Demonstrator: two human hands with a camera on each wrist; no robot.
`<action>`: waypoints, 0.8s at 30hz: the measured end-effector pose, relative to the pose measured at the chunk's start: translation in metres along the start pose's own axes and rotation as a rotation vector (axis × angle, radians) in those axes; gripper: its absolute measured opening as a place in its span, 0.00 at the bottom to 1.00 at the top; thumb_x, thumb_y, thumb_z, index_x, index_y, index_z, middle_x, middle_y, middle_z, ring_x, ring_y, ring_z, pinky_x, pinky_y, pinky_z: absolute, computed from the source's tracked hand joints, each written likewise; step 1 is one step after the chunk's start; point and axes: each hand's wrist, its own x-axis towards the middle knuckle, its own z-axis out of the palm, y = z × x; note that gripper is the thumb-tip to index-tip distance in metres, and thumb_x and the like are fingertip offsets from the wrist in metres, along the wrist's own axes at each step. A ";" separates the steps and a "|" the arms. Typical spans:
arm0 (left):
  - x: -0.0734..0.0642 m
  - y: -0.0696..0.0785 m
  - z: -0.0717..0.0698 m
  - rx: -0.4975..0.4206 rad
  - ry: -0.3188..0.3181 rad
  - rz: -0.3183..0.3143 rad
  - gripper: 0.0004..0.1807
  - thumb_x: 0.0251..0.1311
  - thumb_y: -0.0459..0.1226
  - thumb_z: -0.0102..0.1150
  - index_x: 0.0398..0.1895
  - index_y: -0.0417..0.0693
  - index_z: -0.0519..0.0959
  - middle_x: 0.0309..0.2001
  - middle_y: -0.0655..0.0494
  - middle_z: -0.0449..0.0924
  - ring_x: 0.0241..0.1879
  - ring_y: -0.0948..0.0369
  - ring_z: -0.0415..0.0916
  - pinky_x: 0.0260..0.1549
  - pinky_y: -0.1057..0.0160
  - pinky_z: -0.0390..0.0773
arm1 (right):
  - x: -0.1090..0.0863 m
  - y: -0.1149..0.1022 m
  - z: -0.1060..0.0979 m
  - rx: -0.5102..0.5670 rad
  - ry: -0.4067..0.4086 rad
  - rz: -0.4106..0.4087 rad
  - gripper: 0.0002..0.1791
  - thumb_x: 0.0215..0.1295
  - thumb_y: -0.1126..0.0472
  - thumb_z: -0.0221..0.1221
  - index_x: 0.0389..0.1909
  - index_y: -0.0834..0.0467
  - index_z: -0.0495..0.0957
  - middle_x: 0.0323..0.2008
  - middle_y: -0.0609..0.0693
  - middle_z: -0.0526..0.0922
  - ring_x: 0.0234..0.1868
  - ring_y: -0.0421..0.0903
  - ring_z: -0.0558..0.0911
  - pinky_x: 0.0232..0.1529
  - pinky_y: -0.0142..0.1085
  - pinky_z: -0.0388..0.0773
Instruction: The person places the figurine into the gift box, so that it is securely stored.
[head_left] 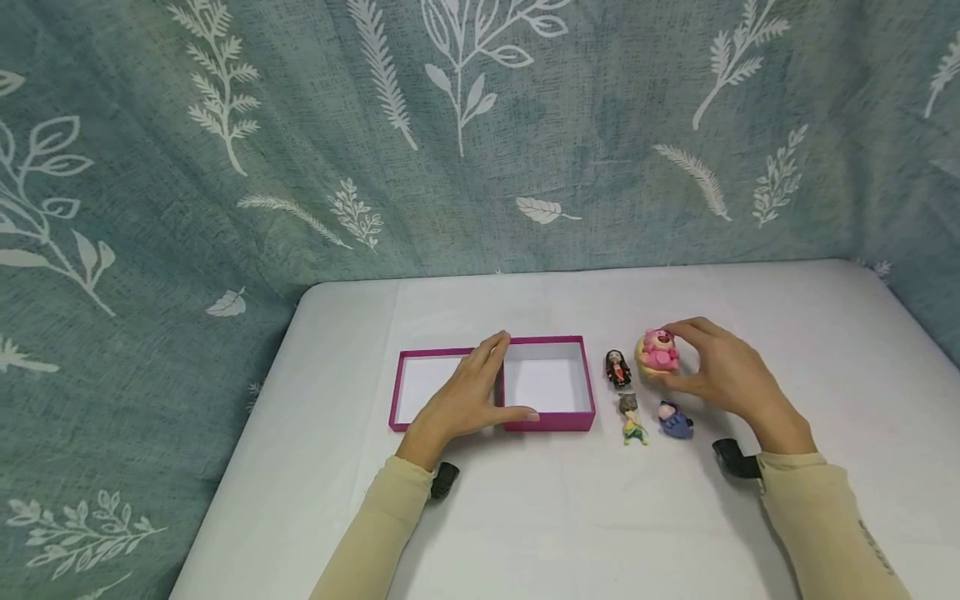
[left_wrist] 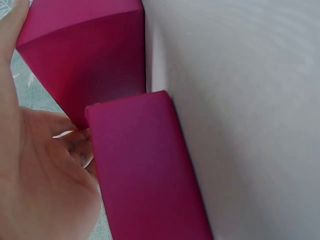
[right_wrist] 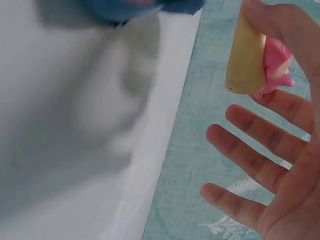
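In the head view, my left hand (head_left: 463,396) spans the left side of a magenta box (head_left: 551,422) with a white inside, thumb at its front wall and fingertips at the far rim. A shallower magenta box lid (head_left: 395,392) lies beside it, partly hidden by that hand. My right hand (head_left: 731,371) pinches a pink bear figurine (head_left: 660,350) with a yellow base between thumb and index finger. The right wrist view shows the yellow base (right_wrist: 246,60) above the tabletop, other fingers spread.
Left of the bear lies a black-haired doll figurine (head_left: 618,369). Closer to me are a figurine in yellow and green (head_left: 632,421) and a blue-clad figurine (head_left: 676,420). The white table (head_left: 570,517) meets a teal leaf-patterned cloth (head_left: 600,167) at the back.
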 end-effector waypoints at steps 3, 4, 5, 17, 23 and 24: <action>0.000 0.000 0.000 -0.007 -0.006 -0.002 0.65 0.47 0.71 0.62 0.80 0.51 0.42 0.79 0.59 0.42 0.77 0.59 0.45 0.73 0.50 0.56 | 0.001 -0.010 -0.001 0.017 -0.002 -0.023 0.40 0.45 0.53 0.77 0.59 0.63 0.74 0.57 0.64 0.75 0.55 0.66 0.76 0.51 0.65 0.73; 0.000 0.000 0.000 -0.009 -0.008 -0.004 0.65 0.47 0.71 0.62 0.80 0.52 0.41 0.79 0.60 0.42 0.77 0.59 0.44 0.73 0.50 0.55 | 0.002 -0.013 -0.001 0.024 0.001 -0.035 0.40 0.45 0.53 0.77 0.59 0.62 0.74 0.57 0.63 0.75 0.56 0.66 0.76 0.51 0.65 0.73; 0.001 0.000 -0.001 -0.011 -0.011 -0.007 0.65 0.47 0.71 0.62 0.80 0.52 0.41 0.79 0.60 0.42 0.77 0.60 0.44 0.73 0.51 0.55 | 0.002 -0.016 -0.001 0.029 0.005 -0.047 0.40 0.45 0.53 0.77 0.59 0.62 0.74 0.57 0.62 0.75 0.56 0.66 0.76 0.51 0.65 0.73; 0.000 0.000 -0.002 -0.008 -0.018 -0.019 0.65 0.46 0.71 0.62 0.80 0.54 0.41 0.79 0.60 0.42 0.77 0.60 0.44 0.73 0.51 0.54 | 0.006 -0.037 0.011 0.074 0.040 -0.192 0.40 0.40 0.54 0.79 0.56 0.64 0.77 0.55 0.59 0.78 0.55 0.62 0.77 0.52 0.61 0.75; 0.000 0.000 -0.002 -0.008 -0.020 -0.019 0.65 0.47 0.70 0.63 0.80 0.53 0.41 0.79 0.59 0.43 0.77 0.59 0.45 0.73 0.51 0.55 | 0.013 -0.051 0.018 0.144 0.035 -0.244 0.40 0.42 0.54 0.78 0.58 0.62 0.77 0.58 0.56 0.76 0.56 0.60 0.78 0.51 0.58 0.77; 0.000 0.000 -0.002 -0.007 -0.019 -0.021 0.65 0.46 0.70 0.63 0.80 0.53 0.41 0.79 0.59 0.43 0.77 0.59 0.45 0.73 0.51 0.55 | 0.014 -0.053 0.019 0.152 0.034 -0.252 0.39 0.42 0.53 0.78 0.58 0.61 0.77 0.58 0.55 0.76 0.56 0.59 0.78 0.50 0.58 0.77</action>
